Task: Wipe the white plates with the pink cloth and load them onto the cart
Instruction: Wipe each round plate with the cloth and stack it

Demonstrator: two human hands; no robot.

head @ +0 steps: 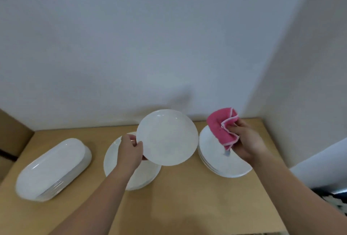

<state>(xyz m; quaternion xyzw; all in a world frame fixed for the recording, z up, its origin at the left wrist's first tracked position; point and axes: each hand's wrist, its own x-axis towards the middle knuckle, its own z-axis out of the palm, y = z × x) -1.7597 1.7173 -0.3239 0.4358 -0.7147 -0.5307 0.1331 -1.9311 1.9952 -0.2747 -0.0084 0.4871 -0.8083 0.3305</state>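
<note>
My left hand (130, 150) grips the left rim of a round white plate (167, 138) and holds it tilted up above the table, its face toward me. My right hand (246, 141) is closed on a bunched pink cloth (222, 126), held just right of the plate and apart from it. Below my left hand lies a stack of round white plates (148, 175). Another stack of round white plates (214, 157) lies under the cloth at the right.
The stacks rest on a light wooden table (187, 197) against a white wall. A stack of oblong white dishes (52, 167) lies at the left. A dark object (332, 197) shows past the table's right edge, and a brown box (9, 141) stands at far left.
</note>
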